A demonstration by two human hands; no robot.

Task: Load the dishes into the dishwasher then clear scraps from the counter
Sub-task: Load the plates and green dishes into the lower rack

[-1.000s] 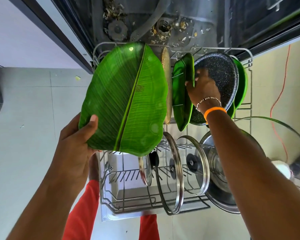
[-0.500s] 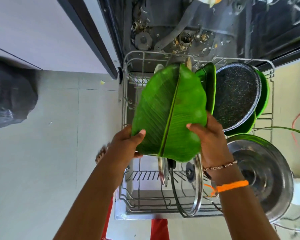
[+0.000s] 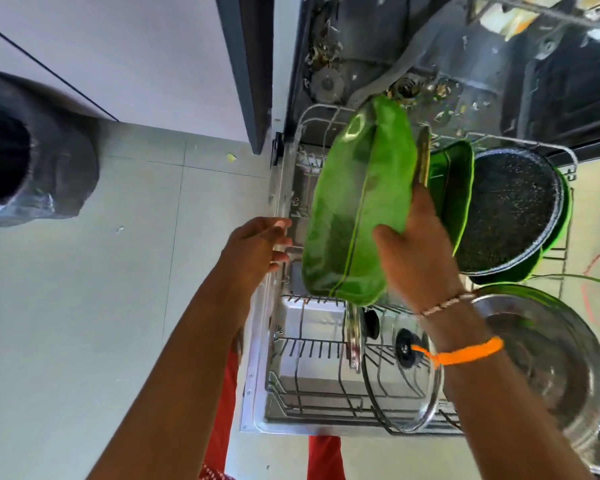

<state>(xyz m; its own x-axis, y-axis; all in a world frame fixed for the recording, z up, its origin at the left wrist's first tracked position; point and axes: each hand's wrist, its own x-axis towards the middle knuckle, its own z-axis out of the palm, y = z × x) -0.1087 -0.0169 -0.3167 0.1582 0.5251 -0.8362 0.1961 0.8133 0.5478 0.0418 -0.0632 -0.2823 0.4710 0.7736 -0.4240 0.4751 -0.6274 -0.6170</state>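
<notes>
A large green leaf-shaped plate (image 3: 354, 202) stands tilted on edge over the pulled-out lower dishwasher rack (image 3: 291, 375). My right hand (image 3: 416, 244) grips its near right edge, thumb on the face. My left hand (image 3: 257, 247) hovers just left of the plate with relaxed fingers, holding nothing. Behind the plate stand a thin wooden board (image 3: 423, 157), a smaller green dish (image 3: 454, 188) and a black speckled pan (image 3: 506, 209).
Glass lids (image 3: 406, 382) stand in the rack's front tines, and a steel pot (image 3: 548, 355) sits at the right. Food scraps litter the dishwasher floor (image 3: 440, 95). A black bin with a liner (image 3: 32, 154) stands on the tiled floor at left.
My left hand has let go of the leaf plate and drawn left. My right hand has carried the plate farther back into the rack, turning it more upright.
</notes>
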